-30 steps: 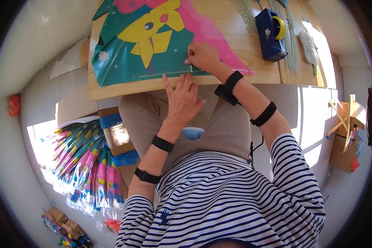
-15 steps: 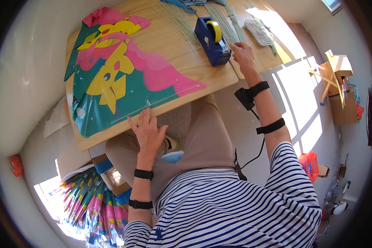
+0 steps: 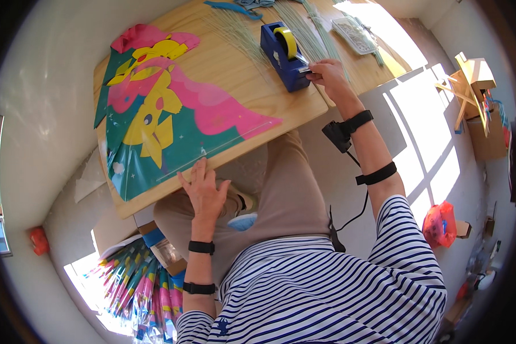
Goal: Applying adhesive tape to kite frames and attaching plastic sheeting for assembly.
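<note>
While our left hand (image 3: 206, 194) lies open, palm down, fingers spread and tips at the near edge of the sheet (image 3: 180, 140), our right hand (image 3: 329, 79) is at the front of the dispenser (image 3: 281, 63). Its thumb and fingers come together by the cutter, but we cannot tell whether they grip the tape. A yellow roll (image 3: 290, 43) sits in the dark blue dispenser. We have the sheet on the left of the wooden table (image 3: 229, 74): green and pink, with a yellow cartoon figure, its far end bunched. A thin pale strip (image 3: 235, 140) runs along its near edge. Near the dispenser lie thin sticks (image 3: 295, 23); beyond our right hand is a clear box (image 3: 354, 34). Film-wrapped bundles (image 3: 135, 286) fan out low on our left.
</note>
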Motion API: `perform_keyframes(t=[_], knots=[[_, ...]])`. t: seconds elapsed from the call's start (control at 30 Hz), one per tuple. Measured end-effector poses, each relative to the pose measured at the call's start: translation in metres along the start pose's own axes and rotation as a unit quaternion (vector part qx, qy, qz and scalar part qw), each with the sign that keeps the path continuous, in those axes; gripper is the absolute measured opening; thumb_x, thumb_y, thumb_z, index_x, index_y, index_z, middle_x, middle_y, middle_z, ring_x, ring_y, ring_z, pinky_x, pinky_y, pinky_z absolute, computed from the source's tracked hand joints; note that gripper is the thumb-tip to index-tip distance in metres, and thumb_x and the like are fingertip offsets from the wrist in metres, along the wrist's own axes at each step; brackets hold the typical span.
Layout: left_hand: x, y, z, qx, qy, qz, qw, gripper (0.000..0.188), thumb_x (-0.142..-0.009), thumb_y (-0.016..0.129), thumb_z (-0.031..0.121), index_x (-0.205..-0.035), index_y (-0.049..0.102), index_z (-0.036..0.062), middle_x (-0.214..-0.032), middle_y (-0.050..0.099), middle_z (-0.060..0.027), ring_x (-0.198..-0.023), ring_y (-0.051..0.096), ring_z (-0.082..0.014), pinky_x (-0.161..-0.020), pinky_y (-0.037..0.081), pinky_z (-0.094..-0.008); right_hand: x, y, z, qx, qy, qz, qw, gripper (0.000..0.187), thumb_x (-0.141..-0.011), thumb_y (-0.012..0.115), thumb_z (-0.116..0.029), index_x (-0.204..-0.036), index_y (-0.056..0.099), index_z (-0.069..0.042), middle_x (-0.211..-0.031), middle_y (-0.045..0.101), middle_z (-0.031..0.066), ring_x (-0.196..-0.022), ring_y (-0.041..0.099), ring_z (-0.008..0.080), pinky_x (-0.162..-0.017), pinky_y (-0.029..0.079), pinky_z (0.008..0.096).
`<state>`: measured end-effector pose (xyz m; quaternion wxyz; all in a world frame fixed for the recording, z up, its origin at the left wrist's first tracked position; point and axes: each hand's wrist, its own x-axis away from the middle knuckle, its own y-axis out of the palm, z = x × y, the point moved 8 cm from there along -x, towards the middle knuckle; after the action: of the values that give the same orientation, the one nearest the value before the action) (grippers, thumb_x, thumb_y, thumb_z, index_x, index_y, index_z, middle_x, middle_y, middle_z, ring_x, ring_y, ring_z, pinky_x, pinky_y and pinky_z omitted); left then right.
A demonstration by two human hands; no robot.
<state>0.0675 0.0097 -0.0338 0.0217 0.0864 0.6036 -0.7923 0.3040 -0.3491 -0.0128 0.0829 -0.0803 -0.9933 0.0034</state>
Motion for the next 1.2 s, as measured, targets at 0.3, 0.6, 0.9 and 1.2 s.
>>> perform_keyframes(t=[0.3,0.6,0.9,1.2], knots=[[-0.001,0.000,0.000,0.001,-0.003,0.005,1.000,0.033,-0.071,0.081,0.026,-0.090,0.063,0.0058,-0.139,0.052,-0.0109,-0.132,0.045,-0.0292,-0.114,0.013,-0.0656,0.011,-0.002,0.032,-0.013,0.031,-0.029,0.999,0.013,-0.092,0.067,-0.017,-0.092,0.065,-0.004,-0.089,0.069,0.0066,-0.087,0.070,0.0180,-0.074,0.051,0.0307],[-0.001,0.000,0.000,0.001,-0.001,-0.009,1.000,0.032,-0.072,0.079,0.025,-0.091,0.063,0.0046,-0.141,0.050,-0.0103,-0.133,0.045,-0.0292,-0.112,0.016,-0.0688,0.049,-0.001,0.079,-0.370,0.155,0.002,0.916,0.023,-0.091,0.071,-0.021,-0.100,0.060,-0.003,-0.085,0.063,0.0091,-0.084,0.070,0.0291,-0.080,0.058,0.0447],[-0.001,0.000,0.000,0.011,-0.003,0.003,1.000,0.028,-0.072,0.079,0.022,-0.088,0.062,0.0053,-0.140,0.050,-0.0095,-0.133,0.045,-0.0291,-0.112,0.016,-0.0686,0.041,0.020,0.070,-0.372,0.147,0.033,0.916,0.024,-0.092,0.065,-0.012,-0.110,0.057,0.002,-0.101,0.064,0.0161,-0.101,0.068,0.0339,-0.094,0.052,0.0535],[0.000,-0.001,0.000,0.017,-0.004,0.009,1.000,0.029,-0.071,0.079,0.022,-0.087,0.062,0.0053,-0.140,0.050,-0.0097,-0.133,0.045,-0.0292,-0.113,0.016,-0.0677,0.041,0.013,0.059,-0.293,0.088,0.069,0.950,0.018,-0.093,0.060,-0.007,-0.108,0.056,0.002,-0.104,0.070,0.0159,-0.100,0.071,0.0334,-0.087,0.052,0.0468]])
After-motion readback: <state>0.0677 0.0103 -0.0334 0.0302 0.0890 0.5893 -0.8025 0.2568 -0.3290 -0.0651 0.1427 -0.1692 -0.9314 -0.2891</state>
